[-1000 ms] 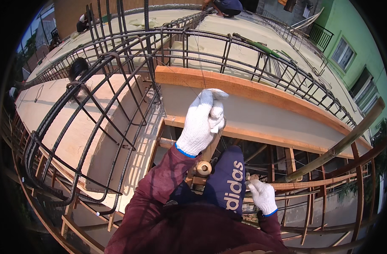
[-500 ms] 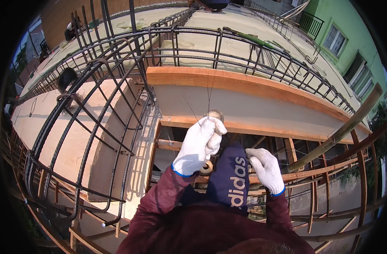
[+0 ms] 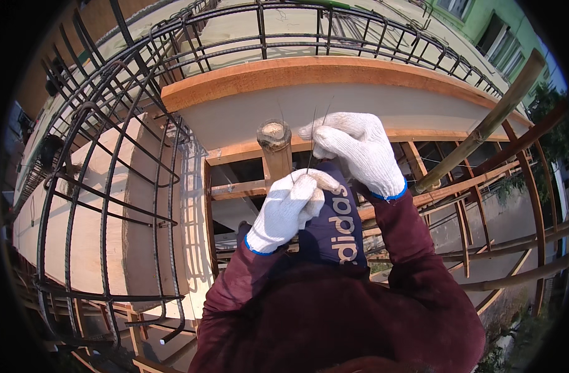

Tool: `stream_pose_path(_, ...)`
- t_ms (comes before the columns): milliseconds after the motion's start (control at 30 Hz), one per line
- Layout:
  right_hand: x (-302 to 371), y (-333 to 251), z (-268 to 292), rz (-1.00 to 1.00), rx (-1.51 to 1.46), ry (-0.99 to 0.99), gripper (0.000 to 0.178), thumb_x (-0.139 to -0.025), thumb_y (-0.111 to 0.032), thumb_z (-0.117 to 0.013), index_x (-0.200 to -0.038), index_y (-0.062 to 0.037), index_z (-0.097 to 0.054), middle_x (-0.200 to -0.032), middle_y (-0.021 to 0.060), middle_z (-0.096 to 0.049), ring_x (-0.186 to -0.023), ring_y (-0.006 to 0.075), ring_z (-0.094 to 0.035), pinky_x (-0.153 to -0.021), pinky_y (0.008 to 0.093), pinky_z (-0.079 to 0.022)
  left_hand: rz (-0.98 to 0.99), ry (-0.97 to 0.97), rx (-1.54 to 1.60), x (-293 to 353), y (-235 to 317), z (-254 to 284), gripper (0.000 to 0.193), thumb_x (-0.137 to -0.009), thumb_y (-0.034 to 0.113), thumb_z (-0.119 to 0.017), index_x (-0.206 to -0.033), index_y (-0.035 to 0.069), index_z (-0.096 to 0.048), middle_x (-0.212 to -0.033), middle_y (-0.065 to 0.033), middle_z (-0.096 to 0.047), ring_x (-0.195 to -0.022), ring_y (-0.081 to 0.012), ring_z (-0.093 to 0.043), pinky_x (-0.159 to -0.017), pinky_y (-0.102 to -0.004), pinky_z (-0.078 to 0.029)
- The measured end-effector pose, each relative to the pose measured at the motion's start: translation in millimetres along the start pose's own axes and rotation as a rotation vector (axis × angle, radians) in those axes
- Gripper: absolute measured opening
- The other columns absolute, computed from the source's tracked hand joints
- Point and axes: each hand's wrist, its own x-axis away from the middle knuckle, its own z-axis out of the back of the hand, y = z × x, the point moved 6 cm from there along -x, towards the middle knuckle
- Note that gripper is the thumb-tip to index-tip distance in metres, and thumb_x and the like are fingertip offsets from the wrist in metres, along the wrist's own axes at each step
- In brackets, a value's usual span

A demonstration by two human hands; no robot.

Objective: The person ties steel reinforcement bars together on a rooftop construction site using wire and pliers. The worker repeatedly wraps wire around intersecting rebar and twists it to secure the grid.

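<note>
Two knit-gloved hands (image 3: 283, 216) (image 3: 364, 149) curl, left pinching thin wires (image 3: 309, 160) (dark, nearly straight), right's grip unclear.

The white knit-gloved left hand (image 3: 286, 209) is pinching thin dark metal wires (image 3: 311, 147), the white knit-gloved right hand (image 3: 360, 149) is hovering close by to the grip's right, and a long orange-brown wooden beam (image 3: 334, 70) is running beyond it.

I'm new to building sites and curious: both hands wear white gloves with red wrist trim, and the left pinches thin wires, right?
Only one colour is off: the head view shows blue wrist trim, not red. The gloves are white, and the left hand pinches thin wires.
</note>
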Motion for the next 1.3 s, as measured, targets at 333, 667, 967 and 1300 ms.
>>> stream_pose_path(333,7,-12,-18,0.168,0.448,-0.077,0.028,-0.091,-0.024,-0.074,-0.081,0.0024,-0.074,-0.069,0.0095,-0.068,-0.063,0.0138,-0.061,-0.061,0.0315,-0.049,0.146,-0.023,0.055,14,-19,7,0.038,-0.108,0.026,-0.044,-0.108,-0.002,-0.070,-0.067,-0.0005,-0.057,-0.051,-0.0046,-0.040,-0.047,-0.0219,-0.033)
stream_pose_path(667,1,-11,-37,0.045,0.232,-0.214,0.021,-0.093,-0.015,-0.067,-0.099,0.0010,-0.080,-0.082,0.0054,-0.072,-0.074,0.0109,-0.064,-0.068,0.0290,-0.053,0.076,-0.200,0.108,22,-20,5,0.043,-0.108,0.031,-0.044,-0.113,-0.003,-0.071,-0.071,-0.0001,-0.062,-0.052,-0.0025,-0.044,-0.047,-0.0201,-0.032)
stream_pose_path(967,-3,6,-43,0.098,0.149,-0.131,0.021,-0.096,-0.018,-0.065,-0.099,-0.0008,-0.077,-0.093,0.0120,-0.075,-0.086,0.0220,-0.071,-0.081,0.0335,-0.055,-0.198,0.322,0.216,26,-23,27,0.030,-0.105,0.028,-0.061,-0.111,0.000,-0.056,-0.069,-0.0023,-0.055,-0.054,-0.0074,-0.045,-0.048,-0.0225,-0.037)
stream_pose_path(1300,105,103,-69,-0.321,0.342,-0.541,0.042,-0.101,-0.015,-0.058,-0.142,-0.0044,-0.057,-0.115,0.0156,-0.073,-0.101,0.0269,-0.072,-0.085,0.0377,-0.057,-0.563,0.463,0.600,18,54,96,0.015,-0.109,0.026,-0.056,-0.112,0.011,-0.055,-0.078,0.0015,-0.048,-0.058,-0.0061,-0.041,-0.051,-0.0221,-0.036)
